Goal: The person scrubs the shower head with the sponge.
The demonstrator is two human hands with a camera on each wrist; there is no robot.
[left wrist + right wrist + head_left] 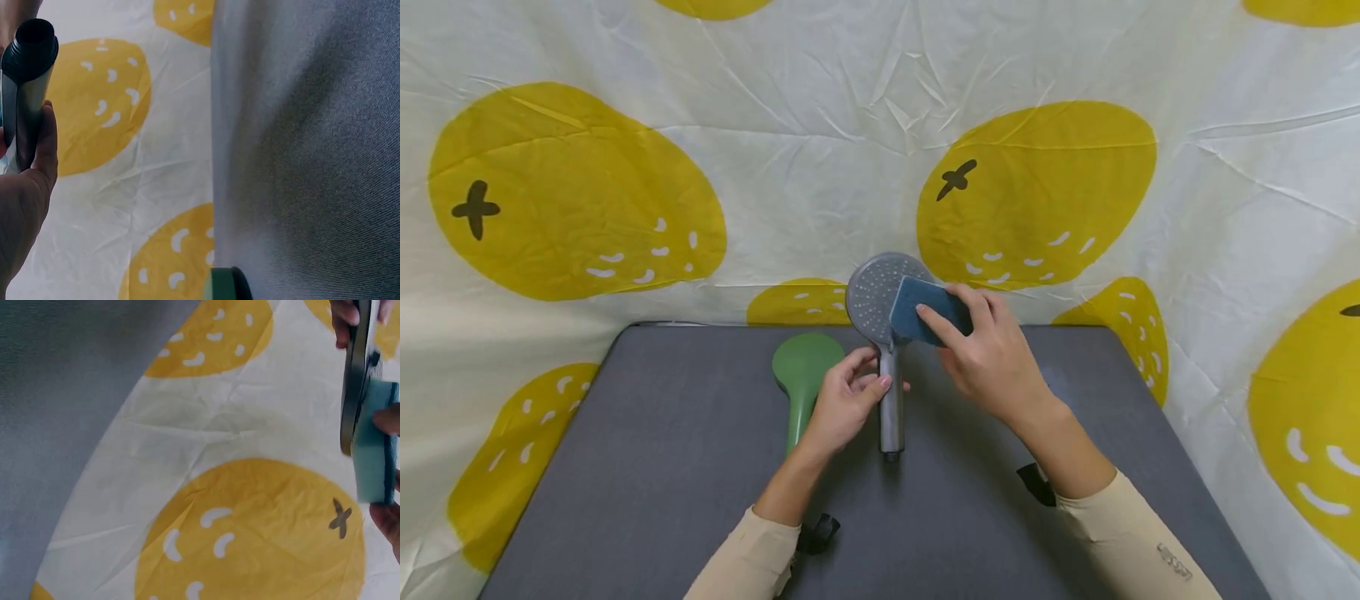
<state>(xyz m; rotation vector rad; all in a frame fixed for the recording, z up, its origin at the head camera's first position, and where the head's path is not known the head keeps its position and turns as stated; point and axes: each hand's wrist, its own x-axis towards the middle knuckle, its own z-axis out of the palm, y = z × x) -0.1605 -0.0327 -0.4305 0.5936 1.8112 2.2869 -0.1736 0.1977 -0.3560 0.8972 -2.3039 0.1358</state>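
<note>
A grey handheld shower head (871,300) is held upright, its round nozzle face toward the head camera. My left hand (844,402) grips its handle (891,412) just below the head; the threaded handle end (34,37) shows in the left wrist view. With thumb and fingers my right hand (992,358) pinches a blue sponge (925,310), which has a dark layer and a paler one. In the right wrist view the sponge's pale side (372,456) lies against the shower head's face. Part of the nozzle face is hidden behind the sponge.
A green shower head (807,367) lies on the grey table (670,467) left of my left hand, its handle partly hidden by the forearm. Behind the table's back edge hangs a white curtain (820,200) with yellow fruit prints.
</note>
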